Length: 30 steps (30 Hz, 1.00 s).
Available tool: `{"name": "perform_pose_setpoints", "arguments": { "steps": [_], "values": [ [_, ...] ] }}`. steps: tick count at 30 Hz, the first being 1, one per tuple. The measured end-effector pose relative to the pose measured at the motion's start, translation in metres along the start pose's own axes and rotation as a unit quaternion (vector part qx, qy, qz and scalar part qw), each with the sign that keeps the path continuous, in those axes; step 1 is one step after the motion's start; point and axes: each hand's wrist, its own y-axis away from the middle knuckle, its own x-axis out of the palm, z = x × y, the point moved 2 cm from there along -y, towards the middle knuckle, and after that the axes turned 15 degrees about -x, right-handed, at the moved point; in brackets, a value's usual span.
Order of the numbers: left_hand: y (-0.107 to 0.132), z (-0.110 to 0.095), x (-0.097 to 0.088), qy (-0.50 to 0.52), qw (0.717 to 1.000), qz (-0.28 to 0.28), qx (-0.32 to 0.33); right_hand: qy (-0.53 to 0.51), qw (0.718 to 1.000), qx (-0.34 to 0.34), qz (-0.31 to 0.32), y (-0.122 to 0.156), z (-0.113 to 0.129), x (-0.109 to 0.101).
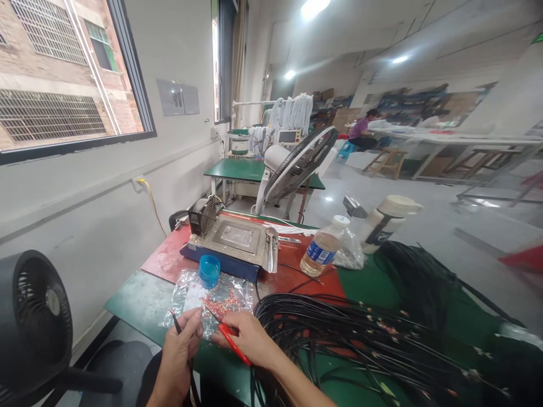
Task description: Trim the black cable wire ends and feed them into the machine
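Left hand [180,346]: low at the near table edge, fingers curled, thumb and forefinger pinched on the thin black cable [176,323].
Thin black cable: tip poking up and left out of the pinch, the rest dropping below the hand, past the table edge.
Right hand [251,339]: just beside the left, fingertips nearly meeting it, closed around the red stick [232,342].
Red stick: slanted across the palm, dark tip aimed up-left at the bag; tool or wire, cannot tell.
Plastic bag [220,297]: flat on the green table [139,302], just beyond both hands, small red bits scattered inside.
Blue cap [209,270]: at the far edge of the bag, against the machine base.
Machine [235,240]: grey metal plate on a blue base, standing on a red mat [167,257], small fan [202,216] at its left end.
Black cable bundle [365,339]: sprawled over the right half of the table, touching the right wrist.
Water bottle [322,250]: right of the machine, tilted.
Black fan [34,322]: at the far left, off the table.
Person [360,133]: seated at a distant bench, well apart.
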Motion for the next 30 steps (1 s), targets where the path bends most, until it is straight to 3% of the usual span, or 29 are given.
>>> {"name": "perform_pose_setpoints", "arguments": {
  "steps": [6,15,23,26,30],
  "values": [
    [0.001,0.000,0.008,-0.026,0.999,-0.015,0.019,0.029,0.999,0.011,0.011,0.000,0.004,-0.001],
    [-0.015,0.007,-0.001,-0.083,0.994,-0.049,0.052,0.037,0.998,0.045,0.002,0.000,0.001,-0.001],
    [-0.022,0.007,0.004,-0.109,0.992,-0.037,0.046,0.096,0.993,0.062,-0.022,-0.002,-0.004,-0.005],
    [-0.022,0.008,0.004,-0.092,0.996,-0.006,0.018,0.028,0.997,0.063,-0.045,-0.002,-0.007,-0.004],
    [-0.016,0.011,0.003,-0.050,0.996,0.063,-0.030,-0.184,0.974,0.096,-0.093,0.000,-0.014,-0.002]
  ]
}}
